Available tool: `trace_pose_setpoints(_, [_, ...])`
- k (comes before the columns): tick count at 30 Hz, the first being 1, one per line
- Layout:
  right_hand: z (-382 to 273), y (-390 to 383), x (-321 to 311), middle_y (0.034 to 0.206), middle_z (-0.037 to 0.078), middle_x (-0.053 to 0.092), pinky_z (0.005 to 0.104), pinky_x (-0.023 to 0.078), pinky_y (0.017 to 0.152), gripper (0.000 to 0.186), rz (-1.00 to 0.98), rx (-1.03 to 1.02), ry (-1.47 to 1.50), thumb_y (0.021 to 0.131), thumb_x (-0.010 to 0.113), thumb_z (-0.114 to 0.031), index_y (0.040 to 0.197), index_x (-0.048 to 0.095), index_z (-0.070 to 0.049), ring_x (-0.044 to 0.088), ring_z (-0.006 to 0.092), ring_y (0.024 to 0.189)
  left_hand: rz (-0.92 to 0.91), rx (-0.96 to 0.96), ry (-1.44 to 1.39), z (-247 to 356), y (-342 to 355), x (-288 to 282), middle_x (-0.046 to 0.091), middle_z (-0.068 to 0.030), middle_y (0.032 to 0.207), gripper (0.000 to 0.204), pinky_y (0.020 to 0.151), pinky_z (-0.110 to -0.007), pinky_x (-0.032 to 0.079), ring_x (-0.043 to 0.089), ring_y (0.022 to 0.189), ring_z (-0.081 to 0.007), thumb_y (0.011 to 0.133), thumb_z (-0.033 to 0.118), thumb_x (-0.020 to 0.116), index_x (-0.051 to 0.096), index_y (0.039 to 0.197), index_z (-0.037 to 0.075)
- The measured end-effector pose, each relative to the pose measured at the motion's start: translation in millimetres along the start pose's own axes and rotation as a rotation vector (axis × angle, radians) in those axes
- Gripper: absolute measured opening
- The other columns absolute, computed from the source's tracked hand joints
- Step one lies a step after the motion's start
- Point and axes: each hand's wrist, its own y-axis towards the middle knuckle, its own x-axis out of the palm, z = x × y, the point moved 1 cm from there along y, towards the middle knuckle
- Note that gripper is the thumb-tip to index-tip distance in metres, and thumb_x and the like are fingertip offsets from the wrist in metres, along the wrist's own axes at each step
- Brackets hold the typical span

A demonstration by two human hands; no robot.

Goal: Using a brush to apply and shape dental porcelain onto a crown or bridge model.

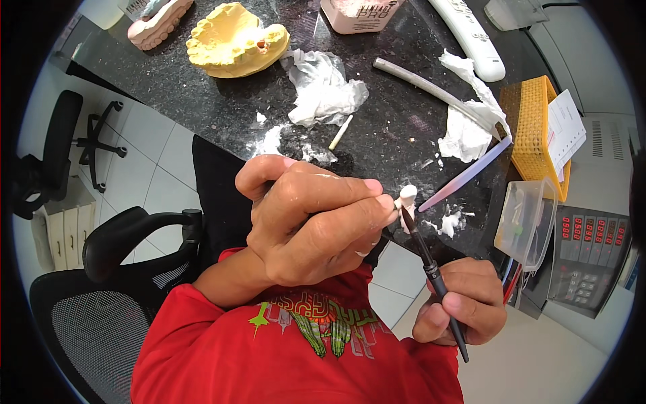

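My left hand [309, 222] is closed in a pinch in front of my chest. At its fingertips is a small white-and-pink dental piece [407, 197], partly hidden by the thumb and finger. White residue dots the skin of this hand. Lower on the right, my right hand [464, 303] grips a slim black brush [431, 269] along its handle. The brush's dark pointed tip slants up to the left and meets the dental piece, or lies just in front of it; I cannot tell which.
A yellow dental cast [232, 50], crumpled white tissue [323, 91] and a purple-tipped tool [464, 175] lie on the dark speckled counter [397, 101]. An orange basket [531, 121], a clear plastic box [521, 225] and a device with red digits [589, 256] stand right. A chair [101, 316] is left.
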Motion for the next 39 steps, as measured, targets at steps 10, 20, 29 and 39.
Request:
trace_pose_setpoints(10, [0,0,2,0.071,0.007,0.059,0.0251,0.052,0.045,0.023,0.03,0.015,0.02,0.074,0.068,-0.009,0.094,0.059,-0.005,0.059,0.0171,0.055,-0.001,0.011,-0.009,-1,-1,0,0.061,0.0014,0.086,0.018,0.071,-0.027,0.035,0.055,0.061,-0.0078,0.081,0.015,0.072,0.06,0.095,0.014])
trace_pose_setpoints(20, [-1,1,2,0.072,0.007,0.06,0.0251,0.052,0.046,0.021,0.002,0.019,0.006,0.075,0.068,-0.01,0.094,0.059,-0.006,0.06,0.0173,0.057,0.007,0.022,-0.018,-2,0,1,0.061,0.0006,0.086,0.018,0.07,-0.027,0.035,0.054,0.06,-0.0088,0.081,0.014,0.072,0.06,0.094,0.013])
trace_pose_setpoints(29, [0,2,3,0.072,0.006,0.059,0.0253,0.053,0.045,0.02,0.038,0.018,0.01,0.075,0.068,-0.011,0.093,0.059,-0.006,0.06,0.0171,0.056,0.001,0.017,-0.011,-1,0,0,0.061,0.0007,0.086,0.018,0.071,-0.027,0.035,0.055,0.061,-0.0085,0.081,0.015,0.072,0.06,0.094,0.013])
trace_pose_setpoints(39, [-5,-4,-10,0.081,0.014,0.056,0.0192,0.044,0.042,0.019,0.261,0.193,0.12,0.089,0.06,-0.016,0.104,0.057,-0.004,0.054,0.013,0.055,-0.01,0.025,-0.001,-1,0,0,0.062,-0.0001,0.085,0.017,0.068,-0.028,0.037,0.054,0.064,-0.01,0.081,0.015,0.071,0.06,0.094,0.012])
